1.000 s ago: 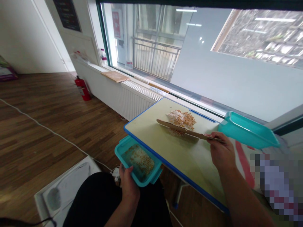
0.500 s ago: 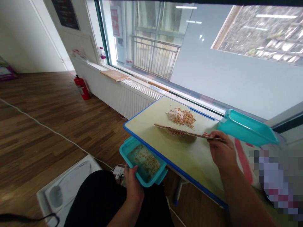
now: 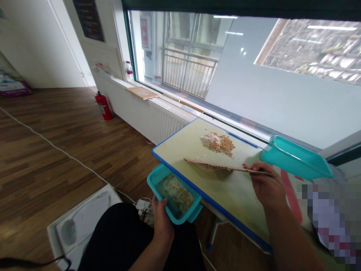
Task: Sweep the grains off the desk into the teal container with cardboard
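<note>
My left hand (image 3: 163, 222) grips the near rim of a teal plastic container (image 3: 152, 184), thumb over the edge. The container sits just under the table's near edge, with tan beans and white grains (image 3: 180, 195) in its bottom. In my right hand (image 3: 267, 184) is a thin flat piece of cardboard (image 3: 214, 164), held on edge by its right end just above or on the tabletop. Beans beside its lower edge are mostly hidden. Beyond it, a pile of tan beans and white grains (image 3: 218, 143) lies on the yellowish table (image 3: 175, 150).
A second teal container (image 3: 296, 158) stands at the table's far right, near the window. A radiator (image 3: 166, 118) runs under the sill, with a fire extinguisher (image 3: 103, 106) farther left. A white cable (image 3: 70, 156) crosses the wooden floor beside a white tray (image 3: 84, 222).
The cardboard has come slightly toward the table's near edge, with fewer beans showing beside it. My left hand still holds the container there. The view has tilted up a little.
</note>
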Available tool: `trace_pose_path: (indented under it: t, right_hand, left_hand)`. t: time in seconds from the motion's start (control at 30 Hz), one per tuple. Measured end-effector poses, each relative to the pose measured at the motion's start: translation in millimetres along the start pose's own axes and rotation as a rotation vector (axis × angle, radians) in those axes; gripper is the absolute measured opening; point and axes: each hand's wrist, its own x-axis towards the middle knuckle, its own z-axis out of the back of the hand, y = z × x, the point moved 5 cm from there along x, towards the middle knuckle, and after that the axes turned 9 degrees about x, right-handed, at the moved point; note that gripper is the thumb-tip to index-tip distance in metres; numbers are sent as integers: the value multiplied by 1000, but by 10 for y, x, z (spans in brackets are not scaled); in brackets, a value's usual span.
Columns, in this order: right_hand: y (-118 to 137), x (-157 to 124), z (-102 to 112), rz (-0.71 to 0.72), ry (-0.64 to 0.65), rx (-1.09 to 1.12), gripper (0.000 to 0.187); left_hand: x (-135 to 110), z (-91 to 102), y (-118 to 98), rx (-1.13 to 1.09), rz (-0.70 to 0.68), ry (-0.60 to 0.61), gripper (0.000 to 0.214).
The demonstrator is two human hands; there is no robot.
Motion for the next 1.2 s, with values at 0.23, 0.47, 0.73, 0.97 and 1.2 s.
trace_pose_path:
  t: [0.23,0.47,0.73,0.97,1.2]
  right_hand:
    - [-25,9,24,-44,48,67,17]
    - [-30,17,32,-45,108,127,18]
    - [-60,10,-2,-42,47,179,19]
    - [-6,42,-38,1,-36,281,22]
    - [18,52,24,19,-106,325,22]
  left_hand:
    - [-22,34,42,1,25,-2,57]
    - [-109,28,73,35,37,-7,57]
    - [-169,-5,62,40,47,12,62]
    - [-177,-12,26,51,22,-8,61]
    - [-145,-1,44,72,5,-6,55]
